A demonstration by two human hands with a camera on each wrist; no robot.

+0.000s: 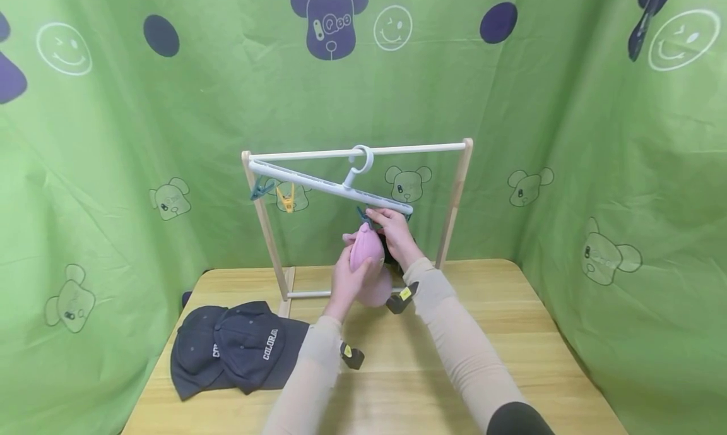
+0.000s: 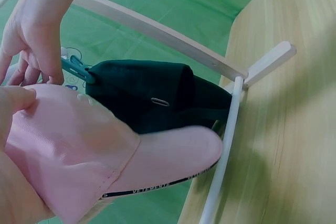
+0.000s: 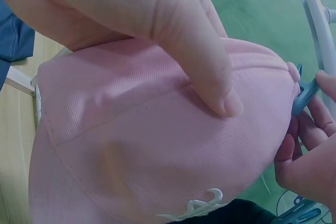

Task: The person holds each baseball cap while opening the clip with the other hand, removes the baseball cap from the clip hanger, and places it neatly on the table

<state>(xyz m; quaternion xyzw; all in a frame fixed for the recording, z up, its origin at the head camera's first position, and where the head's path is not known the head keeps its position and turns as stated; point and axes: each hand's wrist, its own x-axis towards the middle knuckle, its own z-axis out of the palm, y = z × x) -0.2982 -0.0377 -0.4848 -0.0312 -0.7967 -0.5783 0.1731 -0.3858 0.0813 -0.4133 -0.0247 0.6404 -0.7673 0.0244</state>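
**Pink baseball cap (image 1: 362, 245) in my left grip (image 1: 345, 282), blue clip (image 3: 306, 97) in my right grip (image 1: 397, 233)**

My left grip is clamped on the pink baseball cap, thumb laid across one side of the crown and the fingers behind it. I hold the cap in the air below the hanger (image 1: 318, 184), its visor (image 2: 181, 156) pointing down; a dark trim with pale lettering runs along the visor's edge, and white embroidery (image 3: 197, 205) shows on the crown. My right grip is pinched on the blue clip, which meets the cap's upper end; I cannot tell whether its jaws have closed on the fabric.

Just beyond the pink cap, a dark cap (image 2: 136, 93) hangs from a teal clip (image 2: 79, 70), near my right fingers. The hanger slopes down toward my right, its hook over the top bar (image 1: 301, 155) of a rack with wooden uprights (image 1: 454, 201). Near the hanger's left end are a yellow clip (image 1: 286, 199) and a dark blue-green clip (image 1: 261, 189).

The rack stands on the wood-grained surface (image 1: 483, 334). To the left, near my left sleeve (image 1: 315, 365), two navy caps (image 1: 244, 340) lie overlapping, white letters on their fronts. A green curtain (image 1: 227, 75) printed with bears and smiling faces surrounds the surface at the back and sides.
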